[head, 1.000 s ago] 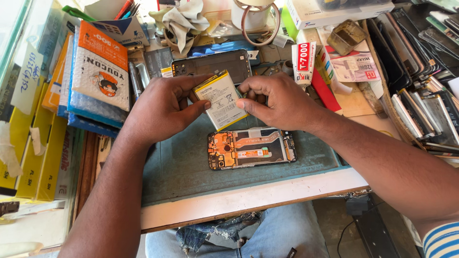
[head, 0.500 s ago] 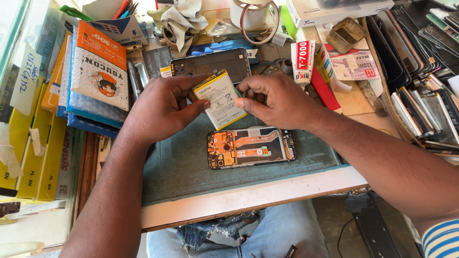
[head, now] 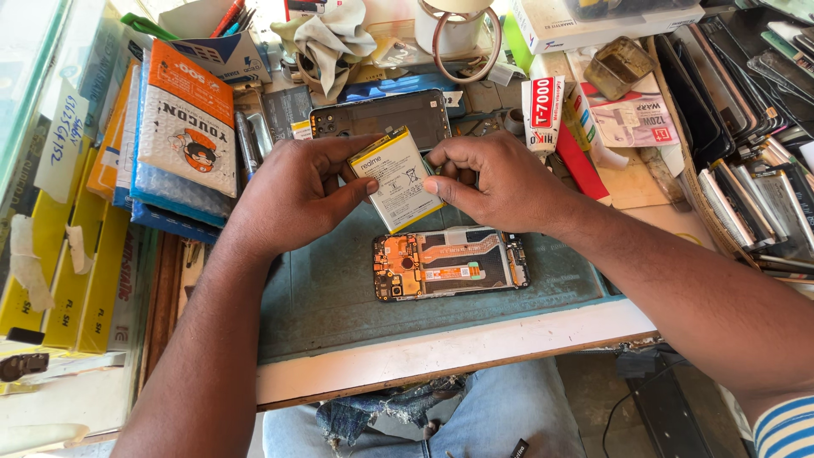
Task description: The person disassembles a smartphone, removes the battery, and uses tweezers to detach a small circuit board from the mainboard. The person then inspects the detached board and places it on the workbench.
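A flat white phone battery with a yellow edge [head: 397, 181] is held tilted above the work mat between both hands. My left hand [head: 292, 197] grips its left side with thumb and fingers. My right hand [head: 496, 182] pinches its right edge. Just below them an opened phone [head: 449, 265] lies on the grey-green mat [head: 331, 297], its orange inner board and flex cable facing up. A dark phone back cover [head: 381, 114] lies behind the hands.
Stacked packets with an orange-and-white pouch [head: 186, 127] stand at the left, beside yellow boxes [head: 51, 263]. A glue tube box [head: 543, 114] and a tape roll [head: 462, 34] sit behind. Several phone screens [head: 746, 144] lean at the right. The white bench edge [head: 441, 352] runs in front.
Both hands keep hold of the battery in nearly the same place; only small finger shifts and a slight camera move show. The opened phone has not moved.
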